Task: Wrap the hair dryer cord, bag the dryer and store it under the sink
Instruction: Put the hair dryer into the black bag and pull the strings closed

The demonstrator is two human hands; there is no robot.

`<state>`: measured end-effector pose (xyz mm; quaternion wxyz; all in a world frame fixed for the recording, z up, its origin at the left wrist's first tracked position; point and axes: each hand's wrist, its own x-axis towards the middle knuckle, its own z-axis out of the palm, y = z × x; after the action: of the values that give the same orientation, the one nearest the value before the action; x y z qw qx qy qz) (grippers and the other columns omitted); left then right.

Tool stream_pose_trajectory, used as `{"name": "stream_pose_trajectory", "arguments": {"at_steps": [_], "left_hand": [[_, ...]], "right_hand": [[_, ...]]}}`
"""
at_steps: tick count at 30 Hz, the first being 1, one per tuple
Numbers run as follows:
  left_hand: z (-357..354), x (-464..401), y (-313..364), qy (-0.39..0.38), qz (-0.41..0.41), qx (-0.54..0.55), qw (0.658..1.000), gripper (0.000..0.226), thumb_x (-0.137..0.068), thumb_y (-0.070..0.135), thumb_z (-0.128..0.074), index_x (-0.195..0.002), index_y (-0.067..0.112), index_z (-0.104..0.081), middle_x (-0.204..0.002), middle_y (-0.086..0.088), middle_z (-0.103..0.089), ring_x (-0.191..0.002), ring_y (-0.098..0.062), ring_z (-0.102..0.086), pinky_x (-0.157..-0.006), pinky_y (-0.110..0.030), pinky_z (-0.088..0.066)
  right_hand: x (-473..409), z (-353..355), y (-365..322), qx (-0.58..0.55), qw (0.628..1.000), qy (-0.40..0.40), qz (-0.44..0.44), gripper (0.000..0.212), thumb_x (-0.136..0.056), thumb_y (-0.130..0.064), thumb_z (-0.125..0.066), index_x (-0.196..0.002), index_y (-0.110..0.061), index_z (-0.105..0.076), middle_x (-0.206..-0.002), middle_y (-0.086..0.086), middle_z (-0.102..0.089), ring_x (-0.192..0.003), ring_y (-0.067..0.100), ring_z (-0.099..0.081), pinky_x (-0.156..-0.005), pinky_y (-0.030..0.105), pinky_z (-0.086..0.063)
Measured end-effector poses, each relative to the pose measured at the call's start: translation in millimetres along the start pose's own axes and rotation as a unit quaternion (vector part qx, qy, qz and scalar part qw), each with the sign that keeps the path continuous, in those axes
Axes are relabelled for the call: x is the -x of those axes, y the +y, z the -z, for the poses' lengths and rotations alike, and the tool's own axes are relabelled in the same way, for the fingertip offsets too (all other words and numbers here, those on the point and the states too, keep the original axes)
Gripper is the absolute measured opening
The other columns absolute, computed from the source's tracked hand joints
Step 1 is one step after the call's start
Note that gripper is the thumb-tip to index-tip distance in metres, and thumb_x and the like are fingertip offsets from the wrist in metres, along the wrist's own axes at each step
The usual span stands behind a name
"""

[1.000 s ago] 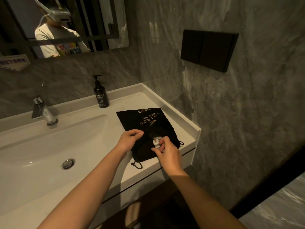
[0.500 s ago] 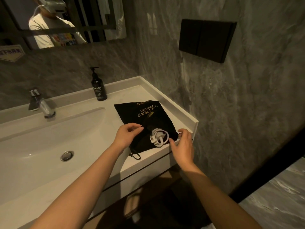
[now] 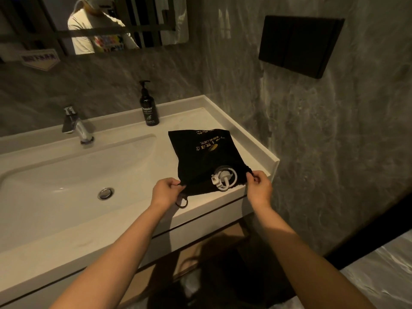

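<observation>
A black drawstring bag (image 3: 202,152) with gold print lies on the white counter (image 3: 189,121) to the right of the basin. A coiled white cord with its plug (image 3: 224,178) pokes out of the bag's mouth, at the counter's front edge. The dryer's body is hidden inside the bag. My left hand (image 3: 166,192) pinches the left corner of the bag's mouth, with a loop of black drawstring (image 3: 181,202) hanging below it. My right hand (image 3: 259,186) pinches the right corner of the mouth.
A black pump bottle (image 3: 149,108) stands at the back of the counter. The chrome tap (image 3: 77,126) and the basin with its drain (image 3: 106,193) lie to the left. A grey wall with a black panel (image 3: 298,44) closes the right side. Below the counter is a dark open space (image 3: 223,264).
My right hand let go of the white plug, swung out to the right and took the bag's right corner. My left hand slid down to grip the left corner. The cord now lies exposed.
</observation>
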<state>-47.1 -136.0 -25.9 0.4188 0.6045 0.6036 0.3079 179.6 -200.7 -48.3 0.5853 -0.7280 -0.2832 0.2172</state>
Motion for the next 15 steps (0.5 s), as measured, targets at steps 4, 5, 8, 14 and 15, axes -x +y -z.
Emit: {"name": "stream_pose_trajectory", "arguments": {"at_steps": [4, 5, 8, 14, 15], "left_hand": [[10.0, 0.3, 13.4, -0.063, 0.014, 0.157, 0.985, 0.016, -0.09, 0.003, -0.059, -0.075, 0.008, -0.057, -0.056, -0.007, -0.066, -0.057, -0.022, -0.063, -0.071, -0.038, -0.053], [12.6, -0.6, 19.9, -0.072, 0.018, 0.202, 0.977, 0.017, -0.09, 0.003, -0.058, -0.075, 0.009, -0.056, -0.057, -0.007, -0.067, -0.057, -0.023, -0.065, -0.069, -0.037, -0.054], [15.5, 0.9, 49.5, -0.1, 0.027, 0.335, 0.936, 0.013, -0.094, 0.001, -0.051, -0.083, 0.006, -0.055, -0.075, -0.016, -0.07, -0.061, -0.02, -0.072, -0.061, -0.029, -0.059], [36.3, -8.1, 94.8, -0.101, 0.037, 0.451, 0.886, 0.009, -0.095, 0.002, -0.049, -0.098, 0.002, -0.058, -0.092, -0.016, -0.069, -0.069, -0.017, -0.074, -0.059, -0.023, -0.059], [42.3, -11.7, 99.9, -0.097, 0.035, 0.453, 0.885, 0.01, -0.095, 0.003, -0.049, -0.099, 0.003, -0.058, -0.092, -0.015, -0.069, -0.069, -0.016, -0.075, -0.058, -0.023, -0.059]], "right_hand": [[-7.2, -4.7, -16.1, -0.134, 0.989, -0.019, -0.055, 0.01, -0.096, -0.014, -0.049, -0.098, -0.006, -0.053, -0.085, 0.01, -0.062, -0.081, 0.027, -0.062, -0.071, 0.036, -0.055], [-9.2, -6.6, -19.3, -0.133, 0.99, -0.02, -0.053, 0.009, -0.096, -0.016, -0.048, -0.097, -0.008, -0.053, -0.086, 0.009, -0.063, -0.082, 0.028, -0.063, -0.075, 0.042, -0.055], [-15.3, -8.8, -34.7, -0.127, 0.991, -0.01, -0.04, 0.017, -0.096, -0.022, -0.048, -0.101, -0.008, -0.055, -0.097, 0.013, -0.065, -0.091, 0.029, -0.064, -0.082, 0.043, -0.052], [-39.6, -8.3, -92.7, -0.152, 0.988, -0.02, -0.005, 0.013, -0.095, -0.022, -0.048, -0.099, -0.012, -0.055, -0.095, 0.01, -0.064, -0.092, 0.027, -0.062, -0.087, 0.047, -0.052], [-43.4, -7.6, -102.8, -0.155, 0.988, -0.02, 0.006, 0.013, -0.095, -0.021, -0.048, -0.098, -0.011, -0.055, -0.092, 0.009, -0.064, -0.091, 0.026, -0.062, -0.086, 0.046, -0.052]]}}
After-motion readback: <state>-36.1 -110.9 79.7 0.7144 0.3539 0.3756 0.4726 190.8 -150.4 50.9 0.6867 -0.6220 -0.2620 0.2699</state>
